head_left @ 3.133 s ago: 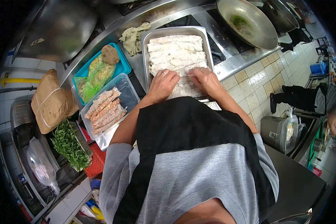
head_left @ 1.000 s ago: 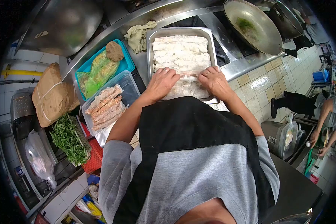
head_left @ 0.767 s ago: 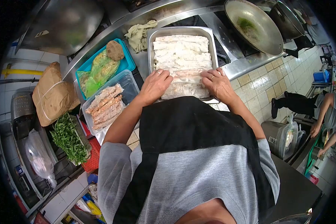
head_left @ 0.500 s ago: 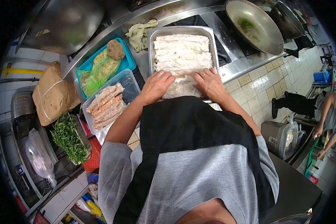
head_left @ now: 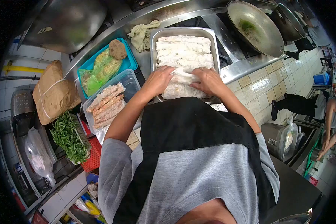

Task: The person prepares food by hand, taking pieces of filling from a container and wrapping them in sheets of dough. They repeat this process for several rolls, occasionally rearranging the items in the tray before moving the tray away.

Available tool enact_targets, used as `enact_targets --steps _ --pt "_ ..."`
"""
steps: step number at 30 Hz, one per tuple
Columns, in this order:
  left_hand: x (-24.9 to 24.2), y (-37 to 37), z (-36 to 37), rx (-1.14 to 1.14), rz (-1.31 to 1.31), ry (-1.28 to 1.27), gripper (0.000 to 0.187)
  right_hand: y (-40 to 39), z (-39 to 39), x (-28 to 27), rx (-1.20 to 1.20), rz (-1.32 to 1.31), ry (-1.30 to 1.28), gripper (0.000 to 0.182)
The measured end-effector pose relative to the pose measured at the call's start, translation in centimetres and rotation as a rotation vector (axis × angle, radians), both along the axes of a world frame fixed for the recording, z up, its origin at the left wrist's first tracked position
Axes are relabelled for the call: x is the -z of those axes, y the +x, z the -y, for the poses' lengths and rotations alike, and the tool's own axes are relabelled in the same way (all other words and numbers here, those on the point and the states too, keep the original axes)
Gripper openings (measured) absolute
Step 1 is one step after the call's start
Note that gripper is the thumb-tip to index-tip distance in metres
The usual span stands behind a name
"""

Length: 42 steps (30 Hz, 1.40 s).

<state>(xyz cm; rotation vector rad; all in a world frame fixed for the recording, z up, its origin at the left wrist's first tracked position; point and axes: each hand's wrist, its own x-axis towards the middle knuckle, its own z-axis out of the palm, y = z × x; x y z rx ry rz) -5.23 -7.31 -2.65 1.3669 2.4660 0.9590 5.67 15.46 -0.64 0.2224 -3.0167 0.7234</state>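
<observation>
A deep metal tray (head_left: 217,48) holds a row of long, white-covered rolls (head_left: 184,49). Over its near part, my left hand (head_left: 159,81) and my right hand (head_left: 208,81) face each other, fingers curled in. They pinch the two ends of a thin, pale wrapper (head_left: 183,72), which stretches between them. Beneath it a pale roll (head_left: 183,79) shows partly; my fingers hide its ends. Closer to my apron another white roll (head_left: 183,91) lies in the tray. To the left, a clear plastic container (head_left: 132,83) holds several pinkish, uncovered rolls (head_left: 107,105).
A blue tray (head_left: 130,56) with a green plastic bag (head_left: 104,69) and a brown lump stands left. A cloth (head_left: 142,35) lies beside the metal tray. A wok (head_left: 255,30) sits at the right. Leaves (head_left: 67,138) fill a basket lower left. Another person's arm (head_left: 329,123) shows far right.
My hands have moved slightly, and the right fingers have curled further inward. White wrapper now shows raised between them, where a pinkish roll was visible before.
</observation>
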Motion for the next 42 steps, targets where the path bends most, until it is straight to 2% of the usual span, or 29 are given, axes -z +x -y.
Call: enact_targets --steps 4,7,10,13,16,19,22,25,26,30,33,34,37,38,41,42 --pt "-1.6 0.2 0.4 0.083 0.052 -0.052 0.031 -0.2 0.2 0.4 -0.011 0.028 -0.054 0.033" --pt "-0.8 -0.4 0.4 0.084 0.093 -0.017 0.031 -0.4 0.5 -0.1 0.026 0.069 -0.119 0.031" --pt "-0.6 -0.2 0.0 0.039 0.106 0.059 0.029 -0.4 0.8 0.5 0.033 -0.015 -0.209 0.03" --pt "-0.7 -0.2 0.0 0.088 0.088 0.073 0.027 -0.3 0.9 0.9 -0.03 -0.026 -0.246 0.029" --pt "-1.1 0.2 0.7 0.143 0.017 0.055 0.026 0.1 0.2 1.4 -0.147 -0.093 -0.155 0.028" --pt "-1.1 0.6 1.5 0.221 -0.134 0.029 0.028 0.5 -0.4 0.7 -0.266 -0.123 -0.151 0.028" --pt "-1.0 1.1 1.9 0.225 -0.15 0.013 0.027 0.5 -0.8 1.4 -0.225 -0.108 -0.198 0.027" --pt "-1.4 0.8 2.1 0.128 -0.002 0.114 0.023 0.5 -1.3 2.3 -0.024 0.069 -0.474 0.024" --pt "-1.3 0.6 2.2 0.109 0.046 0.118 0.022 0.4 -1.7 2.9 0.077 0.204 -0.666 0.021" --pt "-1.5 0.1 2.3 0.039 0.159 0.123 0.018 -0.3 -3.3 2.4 0.138 0.266 -0.859 0.017" --pt "-1.5 0.1 2.6 0.017 0.171 0.107 0.016 -0.2 -4.6 2.5 0.252 0.259 -1.284 0.018" --pt "-1.5 0.2 2.7 0.014 0.172 0.101 0.015 -0.2 -4.8 2.5 0.249 0.15 -1.215 0.02" --pt "-1.6 0.6 2.5 0.036 0.089 0.112 0.015 -0.5 -6.0 1.0 0.463 0.108 -1.277 0.02" --pt "-1.8 0.7 2.4 0.055 0.088 0.101 0.015 -0.6 -6.1 0.3 0.523 0.021 -1.281 0.022" --pt "-2.4 0.8 2.4 0.06 0.109 0.094 0.015 -1.3 -8.0 0.0 0.437 -0.017 -1.132 0.027" --pt "-2.6 0.8 2.4 0.027 0.133 0.111 0.014 -1.9 -7.7 -0.4 0.435 0.028 -1.077 0.035"
